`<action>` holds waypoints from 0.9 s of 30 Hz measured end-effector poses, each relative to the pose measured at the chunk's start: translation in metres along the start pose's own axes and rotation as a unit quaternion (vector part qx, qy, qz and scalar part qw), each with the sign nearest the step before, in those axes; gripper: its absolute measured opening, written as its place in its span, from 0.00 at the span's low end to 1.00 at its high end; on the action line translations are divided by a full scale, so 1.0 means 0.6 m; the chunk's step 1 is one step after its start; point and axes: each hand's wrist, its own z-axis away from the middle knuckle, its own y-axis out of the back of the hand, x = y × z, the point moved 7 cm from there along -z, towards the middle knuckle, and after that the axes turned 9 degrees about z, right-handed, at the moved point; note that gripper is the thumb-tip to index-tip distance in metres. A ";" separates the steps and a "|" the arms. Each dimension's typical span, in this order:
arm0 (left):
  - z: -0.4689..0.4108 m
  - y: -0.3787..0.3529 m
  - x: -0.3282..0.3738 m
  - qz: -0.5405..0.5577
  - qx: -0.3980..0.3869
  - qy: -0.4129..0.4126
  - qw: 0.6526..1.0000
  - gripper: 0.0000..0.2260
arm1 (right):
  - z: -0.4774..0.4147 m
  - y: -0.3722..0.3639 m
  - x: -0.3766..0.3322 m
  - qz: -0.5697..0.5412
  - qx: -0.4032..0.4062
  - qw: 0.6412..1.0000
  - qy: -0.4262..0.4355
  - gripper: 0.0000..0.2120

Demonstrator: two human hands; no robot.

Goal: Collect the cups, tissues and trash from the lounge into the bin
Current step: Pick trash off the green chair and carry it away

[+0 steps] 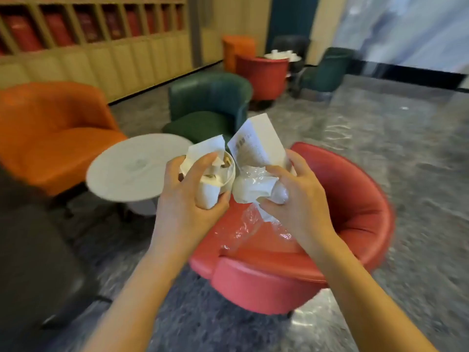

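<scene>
Frame centre: the left hand (185, 196), grip clasping a tissue-stuffed paper cup (229, 175); the right hand (297, 199), grip clutching crumpled tissue (253, 189), clear plastic wrap (243, 224) and a white box (261, 138), above a red armchair (355, 199). Beyond, centre left, a round white counter (132, 168); farther, a green armchair (210, 97).

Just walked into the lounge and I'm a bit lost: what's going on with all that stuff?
A person is gathering trash. Their left hand grips a paper cup stuffed with tissues. Their right hand clutches a white box, a crumpled tissue and clear plastic wrap. Both hands are over a red armchair, beside a round white table. No bin is in view, so this load is not yet binned.
</scene>
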 end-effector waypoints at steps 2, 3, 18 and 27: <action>-0.016 -0.103 0.084 0.039 -0.042 -0.033 0.998 0.26 | 0.018 0.086 0.104 0.016 0.027 0.999 -0.044 0.25; -0.020 -0.155 0.129 0.056 -0.061 -0.053 0.995 0.26 | 0.029 0.131 0.156 0.026 0.039 0.997 -0.069 0.26; 0.059 -0.948 0.769 0.239 -0.267 -0.207 0.910 0.27 | 0.336 0.769 0.873 0.275 0.122 0.894 -0.331 0.22; 0.122 -1.385 1.059 0.319 -0.371 -0.269 0.830 0.26 | 0.479 1.000 1.239 0.351 0.149 0.817 -0.432 0.21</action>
